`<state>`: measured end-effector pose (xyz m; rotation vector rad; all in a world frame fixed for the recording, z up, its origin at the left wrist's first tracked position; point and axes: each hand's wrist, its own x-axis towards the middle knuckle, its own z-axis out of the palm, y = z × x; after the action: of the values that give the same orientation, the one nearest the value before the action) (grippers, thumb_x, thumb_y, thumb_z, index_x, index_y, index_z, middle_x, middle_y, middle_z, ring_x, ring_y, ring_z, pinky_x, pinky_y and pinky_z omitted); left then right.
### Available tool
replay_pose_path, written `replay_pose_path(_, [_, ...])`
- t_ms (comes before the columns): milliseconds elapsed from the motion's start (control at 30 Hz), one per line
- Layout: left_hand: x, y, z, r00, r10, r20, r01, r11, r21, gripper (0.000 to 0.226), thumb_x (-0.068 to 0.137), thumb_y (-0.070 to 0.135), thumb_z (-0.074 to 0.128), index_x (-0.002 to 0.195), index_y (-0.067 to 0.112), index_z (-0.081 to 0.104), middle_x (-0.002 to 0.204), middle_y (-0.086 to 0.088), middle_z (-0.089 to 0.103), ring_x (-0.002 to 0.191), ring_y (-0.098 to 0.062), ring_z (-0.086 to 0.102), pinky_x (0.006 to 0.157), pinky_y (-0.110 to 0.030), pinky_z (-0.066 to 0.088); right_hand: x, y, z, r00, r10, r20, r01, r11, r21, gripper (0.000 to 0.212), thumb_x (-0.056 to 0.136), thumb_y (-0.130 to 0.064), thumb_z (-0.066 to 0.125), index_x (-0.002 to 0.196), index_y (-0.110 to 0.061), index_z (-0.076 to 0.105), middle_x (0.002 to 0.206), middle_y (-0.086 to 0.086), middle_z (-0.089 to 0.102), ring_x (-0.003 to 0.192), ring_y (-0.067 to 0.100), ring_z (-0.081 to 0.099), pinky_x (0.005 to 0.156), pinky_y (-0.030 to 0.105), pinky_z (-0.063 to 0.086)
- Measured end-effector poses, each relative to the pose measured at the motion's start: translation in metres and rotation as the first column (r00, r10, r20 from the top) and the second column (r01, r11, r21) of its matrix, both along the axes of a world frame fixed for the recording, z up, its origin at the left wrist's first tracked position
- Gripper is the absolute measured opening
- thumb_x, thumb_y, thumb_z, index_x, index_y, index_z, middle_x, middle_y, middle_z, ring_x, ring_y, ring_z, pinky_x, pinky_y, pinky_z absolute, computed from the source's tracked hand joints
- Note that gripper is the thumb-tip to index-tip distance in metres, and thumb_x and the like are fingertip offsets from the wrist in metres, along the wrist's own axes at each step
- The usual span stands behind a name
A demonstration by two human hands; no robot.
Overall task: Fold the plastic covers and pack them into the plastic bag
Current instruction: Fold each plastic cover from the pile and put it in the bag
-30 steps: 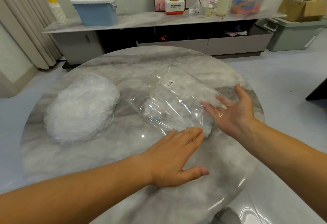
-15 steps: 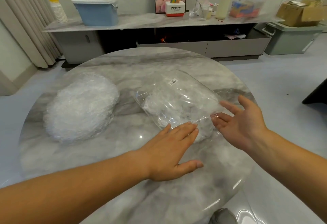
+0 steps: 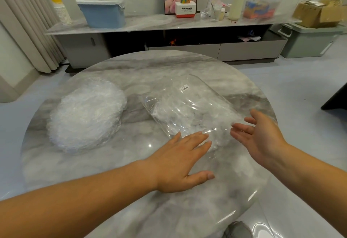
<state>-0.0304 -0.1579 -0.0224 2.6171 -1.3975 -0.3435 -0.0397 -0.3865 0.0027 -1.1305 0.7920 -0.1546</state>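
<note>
The clear plastic bag (image 3: 189, 110), stuffed with crumpled covers, lies right of centre on the round marble table (image 3: 131, 209). The left hand (image 3: 180, 160) lies flat, fingers spread, at its near edge; the right hand (image 3: 261, 136) hovers open beside it. A pile of plastic covers (image 3: 84, 113) sits well left

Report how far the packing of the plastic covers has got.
Done: the clear plastic bag with a white label on the round marble table already holds crumpled covers. In hand: the left hand lies flat at the bag's near end, the right hand open beside it, gripping nothing. Left: the round white stack of plastic covers still lies unpacked.
</note>
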Motion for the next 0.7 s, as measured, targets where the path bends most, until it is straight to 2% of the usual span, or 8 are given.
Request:
replay_pose_path(133, [0.0, 0.003, -0.002, 1.0, -0.008, -0.008, 0.008, 1.0, 0.011, 0.083, 0.093, 0.071, 0.02, 0.162, 0.025, 0.01, 0.169, 0.006, -0.004, 0.154, -0.009, -0.007, 0.126, -0.043, -0.003, 0.0, -0.002, 0.001, 0.999, 0.052, -0.014, -0.053, 0.991, -0.125, 0.041, 0.106, -0.035, 0.049, 0.135, -0.006, 0.048, 0.105, 0.018, 0.069, 0.11, 0.03, 0.065, 0.107, 0.045, 0.05])
replay_pose_path(300, [0.0, 0.006, -0.002, 1.0, -0.022, -0.009, 0.022, 1.0, 0.019, 0.078, 0.095, 0.071, 0.02, 0.161, 0.032, 0.009, 0.169, 0.006, -0.007, 0.154, -0.009, -0.009, 0.126, -0.043, -0.005, 0.003, -0.007, 0.001, 0.999, -0.017, -0.045, 0.005, 0.964, -0.266, 0.045, 0.102, -0.031, 0.051, 0.14, -0.007, 0.048, 0.097, 0.008, 0.053, 0.089, 0.021, 0.058, 0.096, 0.045, 0.056])
replay_pose_path(400, [0.001, 0.01, -0.002, 0.999, -0.033, 0.006, 0.033, 0.999, 0.021, 0.073, 0.099, 0.068, 0.025, 0.161, 0.033, 0.011, 0.169, 0.004, -0.006, 0.154, -0.009, -0.009, 0.126, -0.043, -0.006, 0.005, -0.008, 0.001, 0.996, 0.012, -0.087, -0.045, 0.923, -0.382, 0.038, 0.101, -0.033, 0.05, 0.132, -0.01, 0.051, 0.1, 0.005, 0.05, 0.086, 0.018, 0.056, 0.093, 0.045, 0.057])
replay_pose_path(467, [0.001, 0.014, -0.002, 0.999, -0.036, 0.026, 0.036, 0.999, 0.01, 0.072, 0.099, 0.068, 0.025, 0.161, 0.033, 0.013, 0.17, 0.004, -0.004, 0.154, -0.009, -0.009, 0.126, -0.041, -0.008, 0.006, -0.007, 0.004, 0.996, 0.038, -0.079, -0.07, 0.886, -0.459, 0.028, 0.1, -0.03, 0.048, 0.117, -0.01, 0.055, 0.096, 0.005, 0.05, 0.084, 0.02, 0.055, 0.081, 0.039, 0.055])
replay_pose_path(533, [0.003, 0.02, -0.001, 0.999, -0.023, 0.044, 0.023, 1.0, -0.009, 0.074, 0.097, 0.07, 0.022, 0.16, 0.032, 0.016, 0.17, 0.003, -0.001, 0.155, -0.009, -0.007, 0.125, -0.038, -0.008, 0.007, -0.003, 0.01, 0.996, 0.08, -0.04, -0.089, 0.839, -0.536, 0.02, 0.101, -0.028, 0.047, 0.104, -0.01, 0.055, 0.089, 0.004, 0.051, 0.082, 0.021, 0.054, 0.071, 0.034, 0.048])
replay_pose_path(700, [0.01, 0.049, 0.003, 0.99, 0.125, 0.066, -0.121, 0.99, -0.067, 0.078, 0.092, 0.072, 0.01, 0.157, 0.031, 0.024, 0.169, 0.004, 0.007, 0.154, -0.011, 0.003, 0.126, -0.035, -0.001, 0.011, 0.033, 0.03, 0.956, 0.278, 0.093, -0.157, 0.754, -0.638, 0.021, 0.102, -0.026, 0.051, 0.096, -0.01, 0.063, 0.08, 0.002, 0.062, 0.074, 0.017, 0.061, 0.065, 0.03, 0.048])
